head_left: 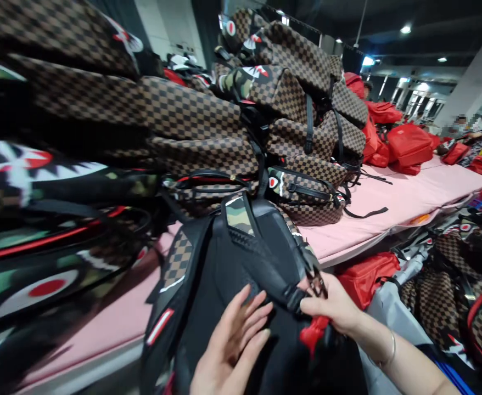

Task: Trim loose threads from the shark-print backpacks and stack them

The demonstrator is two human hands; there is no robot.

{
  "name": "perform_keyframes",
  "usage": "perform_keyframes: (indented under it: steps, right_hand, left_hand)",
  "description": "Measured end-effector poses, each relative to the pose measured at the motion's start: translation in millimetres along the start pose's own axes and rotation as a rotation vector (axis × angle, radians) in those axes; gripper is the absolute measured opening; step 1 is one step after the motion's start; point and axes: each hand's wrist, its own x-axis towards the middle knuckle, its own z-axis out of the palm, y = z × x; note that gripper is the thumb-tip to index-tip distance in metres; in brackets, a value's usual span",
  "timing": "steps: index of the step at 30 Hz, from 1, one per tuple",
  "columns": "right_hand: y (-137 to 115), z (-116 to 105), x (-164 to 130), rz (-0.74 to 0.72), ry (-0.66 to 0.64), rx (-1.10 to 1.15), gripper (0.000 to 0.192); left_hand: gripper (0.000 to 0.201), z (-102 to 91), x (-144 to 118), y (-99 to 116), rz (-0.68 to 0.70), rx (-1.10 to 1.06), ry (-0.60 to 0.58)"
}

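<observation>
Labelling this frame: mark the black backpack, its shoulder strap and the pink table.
Black backpack (224,274): head view, on its back panel.
Shoulder strap (261,269): head view, on the strap's padded middle.
Pink table (409,197): head view, on a bare part of its top.

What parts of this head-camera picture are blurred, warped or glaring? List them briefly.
Head view: the checkered backpacks at the left edge are smeared by blur; the black backpack, left hand and right hand are fairly sharp; the pink table tilts and bends from wide-angle distortion; ceiling lights glare as small white spots; the far hall is dim and soft.
</observation>
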Motion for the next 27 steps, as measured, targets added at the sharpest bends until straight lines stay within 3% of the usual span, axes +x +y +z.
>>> perform_keyframes:
  steps: [3,7,11,14,18,21,27]
  right_hand:
    - [-2,37,-7,-0.014,-0.135,-0.029,0.039]
    - [3,55,-10,-0.040,-0.163,-0.092,0.025]
    - [5,49,-14,-0.059,-0.190,-0.265,0.016]
    - [-8,40,-21,-0.134,-0.223,-0.407,0.016]
    - [-37,23,-26,-0.190,-0.224,-0.577,0.027]
    - [-51,10,-22,-0.214,-0.170,-0.651,0.021]
    - [-41,10,-8,-0.061,-0.290,-0.476,0.021]
  left_hand:
    - [0.047,-4.0,-1,5,0.010,0.036,0.124]
    - [0.039,-19.9,-4,6,-0.001,0.138,0.150]
    - [0.014,-15.9,-4,5,0.056,0.172,0.199]
    - [0.006,-7.0,-3,5,0.098,0.163,0.223]
    - [0.007,-2.6,-2,-3,0.131,0.110,0.229]
    - [0.014,-4.3,0,-16,0.137,0.050,0.213]
    - [0.022,-3.5,-4,-21,0.116,0.010,0.186]
